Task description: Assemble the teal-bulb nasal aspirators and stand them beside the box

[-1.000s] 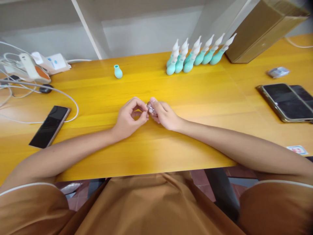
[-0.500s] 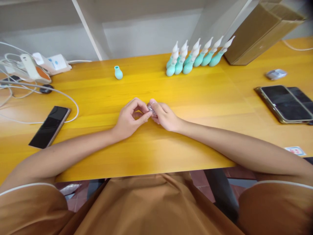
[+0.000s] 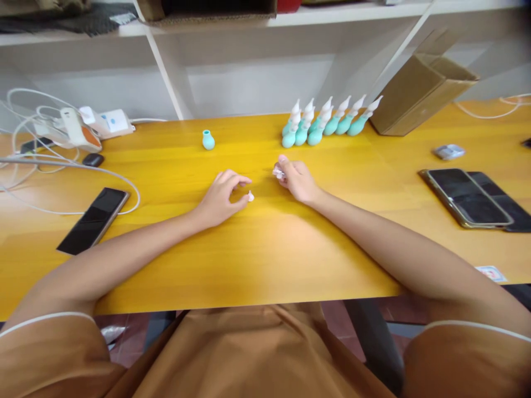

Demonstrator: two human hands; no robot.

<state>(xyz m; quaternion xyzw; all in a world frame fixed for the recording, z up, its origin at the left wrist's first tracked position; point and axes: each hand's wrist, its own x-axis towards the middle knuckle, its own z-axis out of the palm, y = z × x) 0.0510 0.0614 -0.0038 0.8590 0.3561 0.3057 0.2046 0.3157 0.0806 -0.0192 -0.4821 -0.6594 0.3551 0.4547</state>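
Observation:
My left hand (image 3: 224, 198) rests over the table with thumb and fingers apart. Right by its thumb tip is a small whitish piece (image 3: 250, 196), seemingly on the tabletop; whether the thumb touches it I cannot tell. My right hand (image 3: 299, 179) is closed on a small crumpled clear plastic piece (image 3: 279, 172), pinched between thumb and fingers; its exact kind is unclear. Farther back, a teal rubber bulb (image 3: 208, 140) stands alone with its mouth upward. Several teal bulb syringes (image 3: 314, 136) with white pointed tips stand grouped at the back, beyond my right hand.
A phone (image 3: 93, 221), white cables and chargers (image 3: 116, 122) lie on the left of the wooden table (image 3: 249, 265). On the right are an open cardboard box (image 3: 409, 102), stacked phones (image 3: 468, 196), a small grey packet (image 3: 449, 151) and a card (image 3: 492, 273). Shelving stands behind.
My hands have come apart; the right one moved away to the right with the clear plastic. The left fingers have spread, and a small whitish piece now shows at its thumb. The view has tilted up.

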